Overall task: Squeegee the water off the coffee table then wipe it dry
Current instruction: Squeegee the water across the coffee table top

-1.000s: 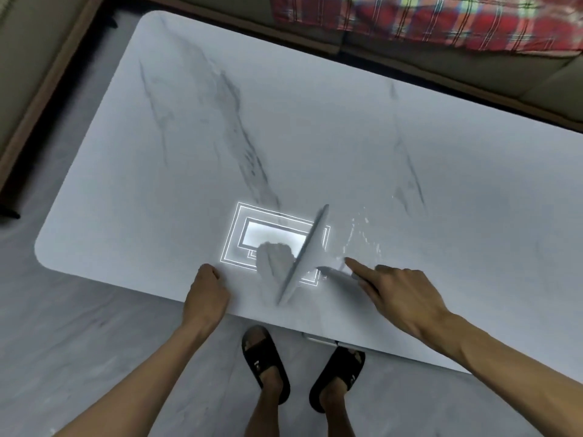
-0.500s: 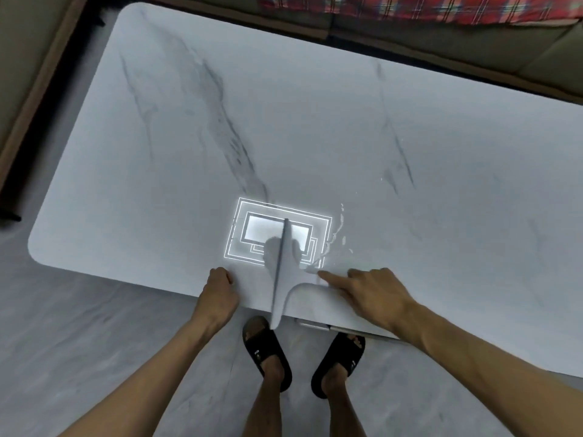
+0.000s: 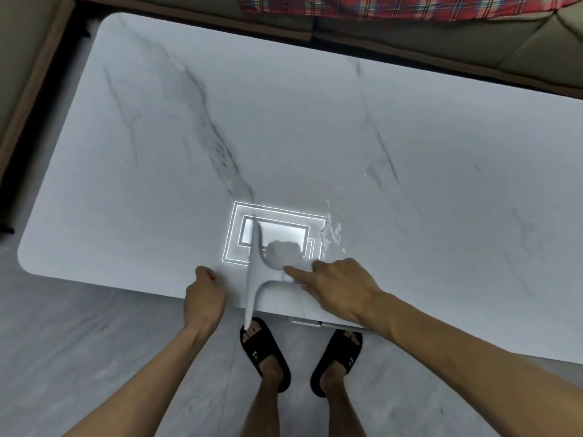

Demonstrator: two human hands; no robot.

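Two hands are at the near edge of the coffee table point(image 3: 315, 137). The right hand point(image 3: 340, 285) grips the handle of the squeegee point(image 3: 254, 272), with the index finger point(image 3: 293, 271) laid straight along the handle and the other fingers curled round it. The handle runs left from that hand and flares into a long pale blade. The blade lies almost square to the table's near edge, its far end on the tabletop and its near end jutting past the edge above the left foot. The left hand point(image 3: 205, 294) rests on the table's rim just left of the blade, apart from it. Its fingers are curled under, and whether they hold anything cannot be told.

Beyond the right hand's fingertips, right of the blade, a small patch of water point(image 3: 331, 231) glints in streaks and drops. A bright rectangular light reflection point(image 3: 274, 234) sits on the marble top around the blade's far half. The top is white with grey veins. Both feet wear black slides point(image 3: 265, 351) on a grey floor point(image 3: 79, 342). A sofa point(image 3: 473, 48) with a red plaid blanket point(image 3: 378, 4) runs along the table's far side.
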